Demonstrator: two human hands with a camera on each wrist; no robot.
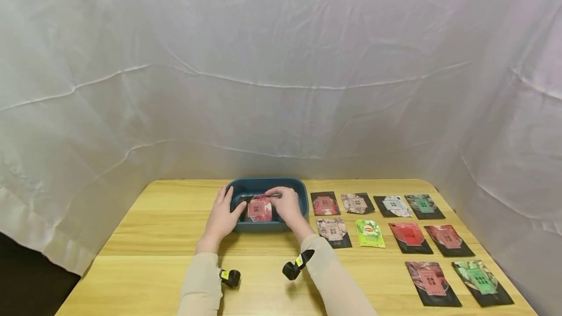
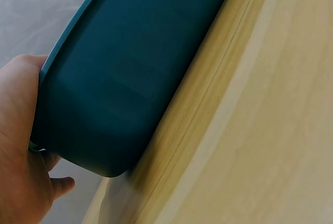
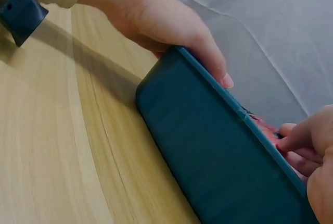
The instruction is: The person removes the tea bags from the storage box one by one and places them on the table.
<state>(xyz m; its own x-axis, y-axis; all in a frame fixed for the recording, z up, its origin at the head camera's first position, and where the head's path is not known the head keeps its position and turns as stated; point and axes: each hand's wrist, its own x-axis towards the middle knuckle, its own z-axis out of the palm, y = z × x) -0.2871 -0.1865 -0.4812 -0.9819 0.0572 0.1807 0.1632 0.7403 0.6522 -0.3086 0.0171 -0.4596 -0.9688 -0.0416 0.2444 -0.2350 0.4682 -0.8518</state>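
A dark blue plastic bin (image 1: 268, 227) stands at the back of the table. Inside it lies a tea sachet (image 1: 260, 208) with a red and pink label. My left hand (image 1: 222, 217) holds the bin's left end, fingers along the outside and thumb reaching over the front rim. In the left wrist view, part of the left hand (image 2: 18, 130) wraps the bin's end. My right hand (image 1: 287, 205) reaches in from the right and pinches the sachet's upper right edge. The right wrist view shows those bent fingers (image 3: 299, 135) at the red sachet, partly hidden behind the bin's wall.
Several flat sachets lie in rows right of the bin, including a yellow-green one (image 1: 370, 233), a bright red one (image 1: 411, 238) and a green-labelled one (image 1: 482, 283). A pale curtain (image 1: 281, 111) hangs behind the wooden table (image 1: 145, 267).
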